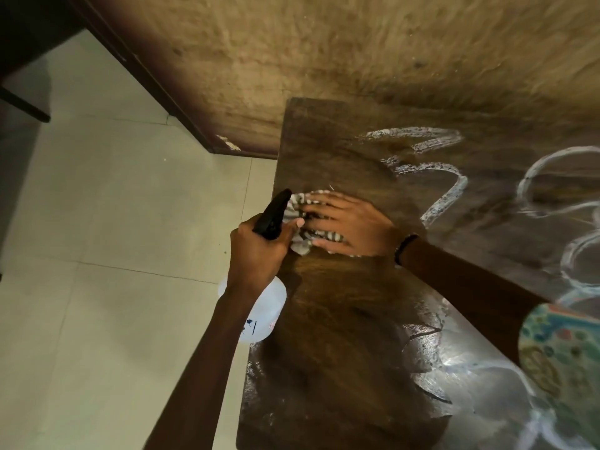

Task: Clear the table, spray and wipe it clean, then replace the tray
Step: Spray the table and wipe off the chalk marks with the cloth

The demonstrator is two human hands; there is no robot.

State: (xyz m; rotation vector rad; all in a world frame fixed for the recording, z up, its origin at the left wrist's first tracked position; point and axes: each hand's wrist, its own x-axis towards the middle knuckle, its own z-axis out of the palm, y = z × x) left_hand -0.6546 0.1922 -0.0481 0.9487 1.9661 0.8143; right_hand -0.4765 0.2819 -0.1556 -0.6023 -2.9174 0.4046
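Note:
A dark wooden table (341,352) fills the right half of the view, wet and streaked with white foam trails (444,193). My right hand (347,227) lies flat, fingers spread, pressing a striped cloth (303,245) onto the table near its left edge. My left hand (259,251) grips the black trigger head of a clear spray bottle (259,313), held just off the table's left edge. No tray is in view.
A rough tan wall (324,53) runs behind the table with a dark baseboard (181,108). Pale tiled floor (97,254) lies to the left. A dark furniture piece (22,102) stands at the far left. My patterned sleeve (561,349) shows at the right.

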